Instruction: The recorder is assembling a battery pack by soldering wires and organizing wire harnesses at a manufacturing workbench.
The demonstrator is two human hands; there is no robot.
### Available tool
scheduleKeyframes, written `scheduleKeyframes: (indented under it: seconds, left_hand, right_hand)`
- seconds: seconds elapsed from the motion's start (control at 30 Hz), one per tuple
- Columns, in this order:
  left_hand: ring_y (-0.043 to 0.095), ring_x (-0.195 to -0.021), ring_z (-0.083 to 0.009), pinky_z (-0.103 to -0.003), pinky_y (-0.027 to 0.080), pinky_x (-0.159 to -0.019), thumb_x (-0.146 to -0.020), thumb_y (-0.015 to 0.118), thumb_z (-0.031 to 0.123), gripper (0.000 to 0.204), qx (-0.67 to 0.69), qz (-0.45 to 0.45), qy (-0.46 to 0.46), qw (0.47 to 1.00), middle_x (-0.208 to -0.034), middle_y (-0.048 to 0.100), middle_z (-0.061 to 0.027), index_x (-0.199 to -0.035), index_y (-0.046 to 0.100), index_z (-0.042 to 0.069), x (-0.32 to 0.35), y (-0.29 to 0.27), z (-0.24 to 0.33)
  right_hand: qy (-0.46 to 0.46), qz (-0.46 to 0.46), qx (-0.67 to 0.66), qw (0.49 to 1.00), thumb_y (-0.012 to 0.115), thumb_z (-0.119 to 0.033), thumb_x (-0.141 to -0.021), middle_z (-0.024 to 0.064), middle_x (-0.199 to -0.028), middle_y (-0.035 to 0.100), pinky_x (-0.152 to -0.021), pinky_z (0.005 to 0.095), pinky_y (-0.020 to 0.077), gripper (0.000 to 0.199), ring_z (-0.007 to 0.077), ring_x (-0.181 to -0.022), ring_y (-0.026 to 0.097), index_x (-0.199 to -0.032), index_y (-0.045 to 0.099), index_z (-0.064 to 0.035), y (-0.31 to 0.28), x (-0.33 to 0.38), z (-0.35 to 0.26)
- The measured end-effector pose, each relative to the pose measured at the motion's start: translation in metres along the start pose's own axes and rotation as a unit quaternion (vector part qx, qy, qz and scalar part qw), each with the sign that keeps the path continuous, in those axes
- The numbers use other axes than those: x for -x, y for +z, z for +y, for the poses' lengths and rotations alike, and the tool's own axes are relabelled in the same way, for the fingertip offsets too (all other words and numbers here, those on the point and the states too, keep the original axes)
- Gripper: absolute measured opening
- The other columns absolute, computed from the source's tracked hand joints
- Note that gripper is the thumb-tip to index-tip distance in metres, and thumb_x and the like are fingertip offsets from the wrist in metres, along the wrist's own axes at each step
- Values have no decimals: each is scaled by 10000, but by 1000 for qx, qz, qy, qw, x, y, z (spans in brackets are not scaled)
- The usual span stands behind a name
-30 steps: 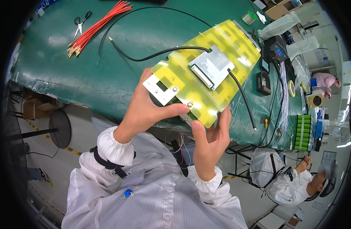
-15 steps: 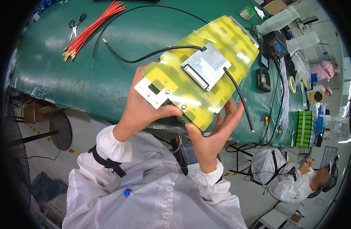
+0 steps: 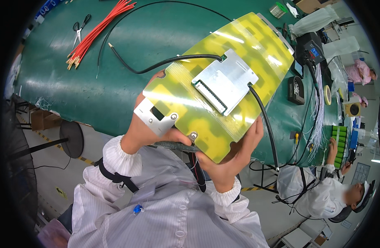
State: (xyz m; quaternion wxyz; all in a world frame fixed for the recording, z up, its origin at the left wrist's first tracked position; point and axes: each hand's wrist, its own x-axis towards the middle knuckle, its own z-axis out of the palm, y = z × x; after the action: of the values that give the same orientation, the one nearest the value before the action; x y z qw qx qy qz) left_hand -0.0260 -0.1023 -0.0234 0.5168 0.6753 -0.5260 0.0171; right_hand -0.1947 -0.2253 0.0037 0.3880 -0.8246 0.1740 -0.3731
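Both hands held a flat yellow-wrapped battery pack [image 3: 223,82] up off the green surface [image 3: 74,87], tilted w/ its far end toward the bench and near end over the person's chest. Left hand [image 3: 146,128] was under the near-left corner, thumb curled onto the small metal bracket [image 3: 157,115] there; grip closed on the pack's edge. Right hand [image 3: 235,155] cupped the near-right corner from below, fingers wrapped up along the side; grip also closed on the pack.

A silver metal plate [image 3: 225,80] w/ a white connector strip sat mid-pack. Two black cables [image 3: 157,64] ran off it, one trailing back across the surface, the other down the right side past the bench edge.

Elsewhere on the surface: bundle of red wires [image 3: 97,31], scissors [image 3: 80,29], a black soldering station [image 3: 308,43] at far right. Another person [image 3: 322,194] in white sat lower right, well apart.

Judgement re handling it well: step looked like turning/inspecting the pack. Best to keep support under both near corners, not hang weight off the bracket alone. Watch the cable slack, esp. the one draped down the right, so it wouldn't snag the bench edge or pull at the plate. Keep fingers off the connector strip.
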Motion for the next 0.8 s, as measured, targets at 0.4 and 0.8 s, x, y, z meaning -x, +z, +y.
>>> scheduleKeyframes:
  seconds: [0.4, 0.8]
  left_hand:
    - [549, -1065, -228, -358, 436, -943, -464, 908, 491, 1100, 130, -45, -164, 977, -1217, 497, -136, -1268, 375, -37, 37, 6, -21]
    - [505, -1179, -201, -331, 409, -991, -716, 679, 35, 650, 226, -199, -291, 908, -1273, 511, -142, -1321, 447, -20, -21, -108, 16]
  right_hand:
    - [40, 9, -6, 999, 852, -500, -561, 160, -1287, 337, -977, 413, 358, 1138, 294, -1208, 390, -1378, 297, 67, -2, -3, -2]
    - [168, -20, -147, 975, 598, -17, -856, 80, -975, 640, -834, 265, 480, 373, 163, -933, 616, -1224, 557, 24, -151, -44, -19]
